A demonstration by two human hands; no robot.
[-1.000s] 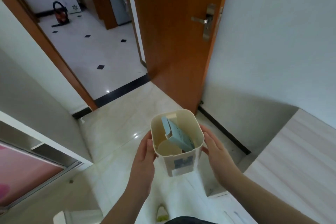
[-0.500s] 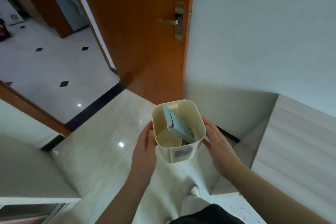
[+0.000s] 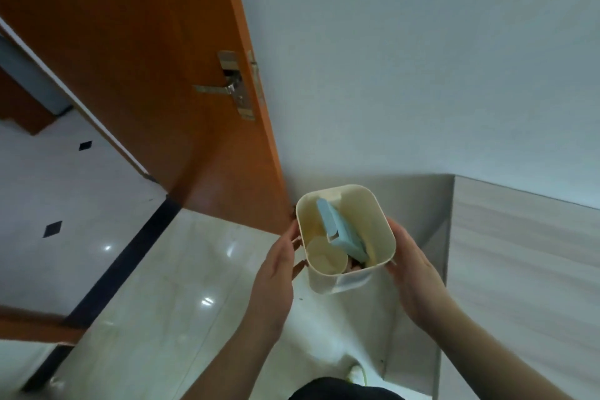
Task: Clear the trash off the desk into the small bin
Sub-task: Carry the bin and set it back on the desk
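Holding the small cream plastic bin with rounded corners [image 3: 345, 239] between both palms, we have it up in the air over the pale glossy tiled floor [image 3: 156, 295], just in front of the orange-brown wooden door [image 3: 136, 68] with its brass lever handle [image 3: 227, 88]. Our left hand [image 3: 276, 273] presses flat against the bin's left wall, fingers nearly straight and pointing up along it; our right hand [image 3: 412, 269] cups the right wall, fingers gently bent round the side. Neither hand closes on the rim, so the grip is a squeeze from both sides. Inside the bin we see a light blue flat cardboard box [image 3: 341, 230] leaning on a slant, a cream round paper cup [image 3: 324, 256] beside it at the near left, and some darker scraps at the bottom that we cannot make out. The pale wood-grain desk top [image 3: 519, 253] lies to our right, near the bin but not touching it, and no trash shows on the part in view. We judge that the clearing is done or close to it, and the step in hand is carrying the bin. To do it well we should keep the opening level, since the blue box stands close to the rim and could slide out on a tilt, keep even pressure from both palms so the smooth walls do not slip, and set it down flat before letting go
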